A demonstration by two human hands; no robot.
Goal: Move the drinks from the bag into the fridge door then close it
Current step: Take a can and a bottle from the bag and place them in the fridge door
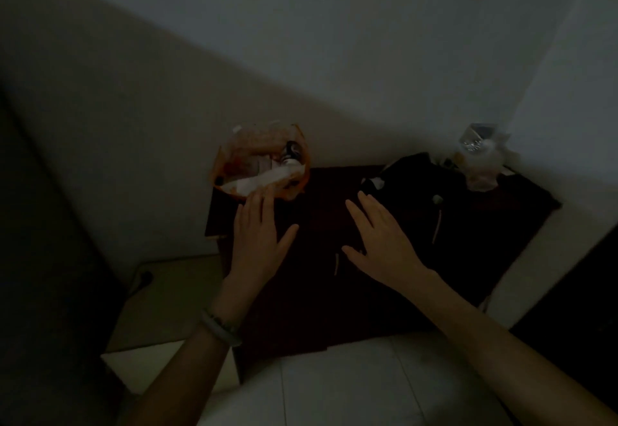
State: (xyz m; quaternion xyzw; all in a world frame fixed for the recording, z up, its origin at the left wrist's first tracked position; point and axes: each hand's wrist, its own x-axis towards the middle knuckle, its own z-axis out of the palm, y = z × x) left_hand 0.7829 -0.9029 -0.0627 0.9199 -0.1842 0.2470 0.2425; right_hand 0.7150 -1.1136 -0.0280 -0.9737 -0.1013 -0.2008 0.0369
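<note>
Orange bag (pixel 301 171) sits back-left on the dark surface (pixel 317 291), a drink (pixel 290 154) inside | left hand (pixel 257 235) and right hand (pixel 381 241) both flat, fingers straight, empty | my call: spread the rim first, then grip the drink's body.

Low table (pixel 321 215) against wall (pixel 334 57): plastic bag (pixel 234 171) at far-left corner, bottle (pixel 290 153) inside; clear wrapping (pixel 481 161) far right, garment (pixel 418 188) before it. Left hand (pixel 257 235) just before bag; right hand (pixel 381 241) mid-table.

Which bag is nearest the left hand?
The orange bag, just beyond the fingertips of the left hand; the clear bag sits at the far right.
</note>
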